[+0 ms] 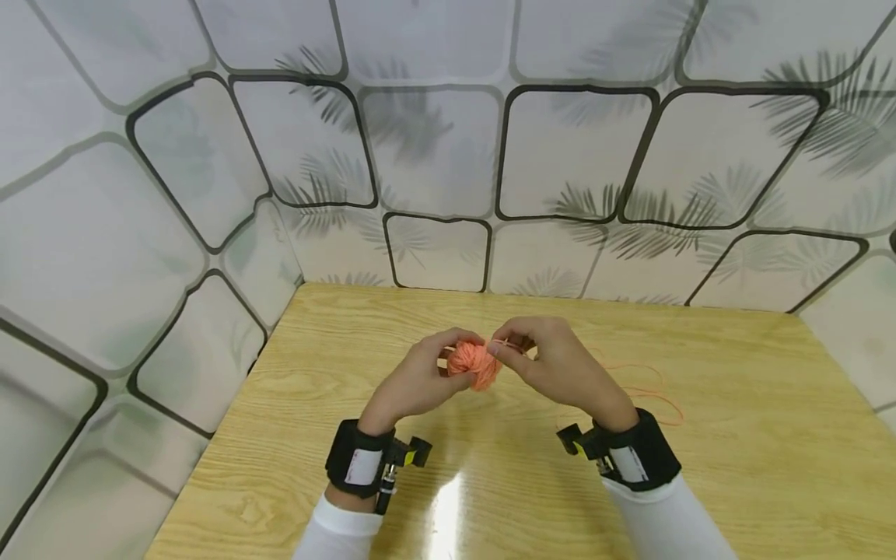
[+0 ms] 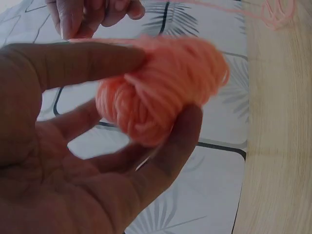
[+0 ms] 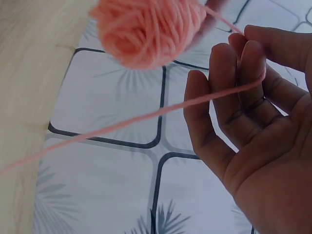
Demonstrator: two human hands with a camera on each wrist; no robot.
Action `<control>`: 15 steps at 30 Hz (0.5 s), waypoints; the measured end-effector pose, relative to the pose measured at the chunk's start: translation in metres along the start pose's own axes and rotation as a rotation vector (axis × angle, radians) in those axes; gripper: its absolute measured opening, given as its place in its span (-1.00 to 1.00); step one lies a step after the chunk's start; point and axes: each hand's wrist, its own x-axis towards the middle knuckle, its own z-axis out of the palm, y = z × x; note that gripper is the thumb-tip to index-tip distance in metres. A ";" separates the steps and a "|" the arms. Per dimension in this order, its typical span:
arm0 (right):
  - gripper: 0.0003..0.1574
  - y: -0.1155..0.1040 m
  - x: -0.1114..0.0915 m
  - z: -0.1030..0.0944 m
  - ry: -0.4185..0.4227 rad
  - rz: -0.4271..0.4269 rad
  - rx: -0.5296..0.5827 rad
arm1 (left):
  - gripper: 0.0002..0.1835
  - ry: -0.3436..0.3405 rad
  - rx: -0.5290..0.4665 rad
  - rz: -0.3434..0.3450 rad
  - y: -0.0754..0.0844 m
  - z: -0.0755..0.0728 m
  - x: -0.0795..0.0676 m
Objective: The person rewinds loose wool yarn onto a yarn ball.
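A small ball of salmon-orange yarn (image 1: 474, 364) is held above the wooden table (image 1: 735, 467) in my left hand (image 1: 451, 359). In the left wrist view the yarn ball (image 2: 161, 95) sits pinched between the thumb on top and a fingertip (image 2: 183, 139) below. My right hand (image 1: 501, 348) is close beside the ball on its right and holds the yarn strand (image 3: 146, 117). That strand runs from the ball (image 3: 151, 27) over the curled fingers (image 3: 243, 83), then trails away to the lower left.
Loose orange yarn (image 1: 651, 393) lies in loops on the table behind my right wrist. Patterned panel walls (image 1: 434, 155) close off the table at the back and on both sides. Both wrists wear black camera bands.
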 end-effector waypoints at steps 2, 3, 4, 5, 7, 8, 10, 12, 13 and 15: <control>-0.77 0.000 0.002 -0.004 0.009 0.003 0.018 | -0.58 -0.075 -0.041 0.011 0.001 0.000 -0.002; -0.76 0.001 0.003 -0.006 0.013 0.008 0.029 | -0.58 -0.108 -0.074 0.020 0.001 -0.001 -0.002; -0.75 0.002 0.004 -0.007 0.018 0.013 0.042 | -0.57 -0.136 -0.107 0.032 0.002 -0.001 -0.003; -0.74 0.003 0.005 -0.007 0.024 0.021 0.054 | -0.57 -0.158 -0.142 0.047 0.002 -0.001 -0.004; -0.74 0.007 0.007 -0.007 0.036 0.042 0.103 | -0.58 -0.190 -0.224 0.083 0.004 -0.002 -0.005; -0.75 0.009 0.008 -0.007 0.041 0.054 0.131 | -0.58 -0.201 -0.271 0.100 0.005 -0.003 -0.006; -0.79 0.013 0.010 -0.004 0.048 0.074 0.197 | -0.57 -0.213 -0.351 0.131 0.005 -0.004 -0.007; -0.83 0.014 0.011 -0.001 0.049 0.091 0.251 | -0.57 -0.211 -0.414 0.152 0.006 -0.006 -0.008; -0.84 0.013 0.011 0.001 0.047 0.096 0.267 | -0.56 -0.204 -0.435 0.158 0.007 -0.007 -0.008; -0.82 0.011 0.012 0.005 0.039 0.112 0.302 | -0.56 -0.182 -0.459 0.159 0.007 -0.009 -0.008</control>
